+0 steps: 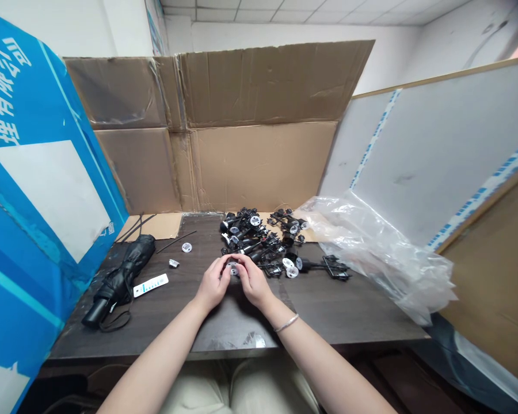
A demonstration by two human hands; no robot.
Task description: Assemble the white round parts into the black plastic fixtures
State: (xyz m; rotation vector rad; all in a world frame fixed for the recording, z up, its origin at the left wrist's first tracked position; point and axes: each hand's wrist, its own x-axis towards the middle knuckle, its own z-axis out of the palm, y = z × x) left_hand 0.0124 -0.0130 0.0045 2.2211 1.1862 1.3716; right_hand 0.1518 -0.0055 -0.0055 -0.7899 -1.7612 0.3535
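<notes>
My left hand (214, 282) and my right hand (252, 280) meet over the front middle of the dark table. Between their thumbs and fingers they grip a small round silver-white disc (233, 268) with dark marks on its face. Any part behind the disc is hidden by my fingers. Just beyond my hands lies a heap of black plastic parts (252, 238), several bearing similar pale discs. Close to my right hand are loose white discs (290, 270) and a black stem with an open lantern-like frame (334, 267).
On the left lie a folded black umbrella (127, 270), a white remote-like strip (151, 285), a small white piece (174, 263), a loose disc (187, 247) and a thin black rod (176, 241). Clear plastic sheeting (384, 259) covers the right side. Cardboard (259, 167) stands behind.
</notes>
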